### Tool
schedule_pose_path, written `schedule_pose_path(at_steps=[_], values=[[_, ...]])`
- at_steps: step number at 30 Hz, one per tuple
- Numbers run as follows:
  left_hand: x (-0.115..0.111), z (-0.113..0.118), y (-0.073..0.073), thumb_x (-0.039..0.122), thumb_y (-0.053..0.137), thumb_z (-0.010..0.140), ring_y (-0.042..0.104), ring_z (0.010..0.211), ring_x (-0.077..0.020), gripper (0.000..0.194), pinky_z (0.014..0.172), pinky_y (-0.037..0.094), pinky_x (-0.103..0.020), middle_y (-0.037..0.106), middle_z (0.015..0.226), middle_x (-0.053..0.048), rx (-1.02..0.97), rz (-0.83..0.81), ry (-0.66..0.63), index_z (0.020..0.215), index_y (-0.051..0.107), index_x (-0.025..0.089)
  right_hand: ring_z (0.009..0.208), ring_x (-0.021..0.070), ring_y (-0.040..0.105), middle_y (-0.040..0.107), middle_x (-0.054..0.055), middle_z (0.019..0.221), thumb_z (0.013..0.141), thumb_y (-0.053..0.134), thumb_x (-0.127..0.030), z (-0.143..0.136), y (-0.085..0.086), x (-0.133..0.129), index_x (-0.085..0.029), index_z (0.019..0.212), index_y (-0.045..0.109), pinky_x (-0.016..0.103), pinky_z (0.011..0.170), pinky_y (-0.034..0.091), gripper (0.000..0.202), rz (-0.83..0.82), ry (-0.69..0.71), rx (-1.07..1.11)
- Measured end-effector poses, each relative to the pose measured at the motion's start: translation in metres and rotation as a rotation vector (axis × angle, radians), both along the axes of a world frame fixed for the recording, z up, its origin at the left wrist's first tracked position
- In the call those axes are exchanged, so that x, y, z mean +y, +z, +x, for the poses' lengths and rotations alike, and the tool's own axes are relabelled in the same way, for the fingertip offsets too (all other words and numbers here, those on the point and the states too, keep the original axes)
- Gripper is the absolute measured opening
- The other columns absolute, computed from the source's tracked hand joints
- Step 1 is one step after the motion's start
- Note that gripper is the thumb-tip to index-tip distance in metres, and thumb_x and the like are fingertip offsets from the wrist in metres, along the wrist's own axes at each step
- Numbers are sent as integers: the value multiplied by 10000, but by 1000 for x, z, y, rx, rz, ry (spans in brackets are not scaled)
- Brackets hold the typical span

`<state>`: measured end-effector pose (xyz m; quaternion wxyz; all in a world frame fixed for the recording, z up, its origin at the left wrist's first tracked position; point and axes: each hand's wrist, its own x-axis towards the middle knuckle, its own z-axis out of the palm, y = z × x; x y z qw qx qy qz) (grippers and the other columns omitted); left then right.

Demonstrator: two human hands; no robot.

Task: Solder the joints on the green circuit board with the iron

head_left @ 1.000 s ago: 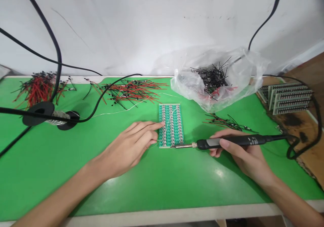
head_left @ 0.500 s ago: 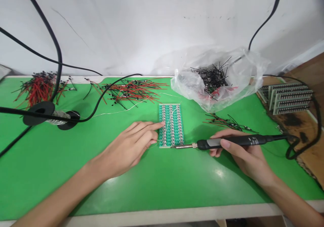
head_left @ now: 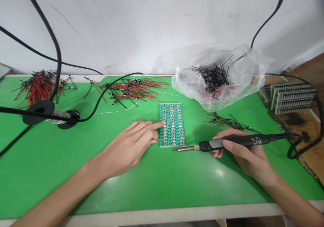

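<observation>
Far left there's a messy heap of red-and-black wire leads (head_left: 42,90), and in front of it, on its side, a black plastic spool (head_left: 48,108) wound with thin silver wire (head_left: 58,112). Next along, a loose pile of similar leads (head_left: 136,88) sits toward the back of the glossy green mat (head_left: 113,200).

Then the left hand (head_left: 138,135): index fingertip down on the left side of a rectangular teal-green circuit board (head_left: 173,125), thumb and bunched fingers pinching the silver wire just off its edge. The board lies flat between the hands, with columns of shiny little parts and a strand of wire across it. I'd bet it's light, stiff and skates easily on that mat, so pin it down or take it by the edges. The wire should be soft and bendy, so pinch it short.

Behind, to the right, is a crumpled clear plastic bag (head_left: 187,85) of black leads. In front, a slim black soldering iron (head_left: 210,145) points left, tip just off the board's near edge; can't really tell if it's hovering or touching the mat. The right hand (head_left: 246,157) grips it pen-style by the handle, the only sane spot if it's hot. Far right, more grey-edged boards (head_left: 295,100) stand upright close together.
</observation>
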<state>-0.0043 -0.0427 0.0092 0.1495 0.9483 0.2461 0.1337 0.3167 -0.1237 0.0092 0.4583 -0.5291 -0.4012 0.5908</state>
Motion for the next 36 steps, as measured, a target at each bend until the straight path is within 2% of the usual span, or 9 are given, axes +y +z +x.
schedule_pose_path(at_steps=[18, 26, 36], values=[[0, 1, 1, 143, 421, 1022, 516, 1197, -206, 87, 979, 408, -362, 504, 1476, -75, -3, -4, 17, 1016, 499, 181, 651, 206, 727, 793, 47, 728, 847, 744, -398, -1, 0, 1, -225, 927, 776, 317, 606, 597, 194, 21, -22, -73], [0, 2, 1, 127, 424, 1019, 496, 1207, -199, 82, 999, 388, -358, 501, 1471, -74, 5, -7, 0, 1017, 489, 177, 620, 201, 722, 790, 45, 704, 852, 743, -366, 3, -2, 0, -223, 927, 782, 315, 583, 597, 167, 15, 35, -35], [-1, 1, 2, 148, 410, 1026, 498, 1201, -215, 95, 996, 405, -378, 492, 1487, -73, 14, -16, 11, 1030, 499, 183, 634, 191, 732, 793, 35, 723, 862, 733, -366, 2, -3, 2, -233, 928, 778, 290, 580, 594, 155, 41, 7, 1]])
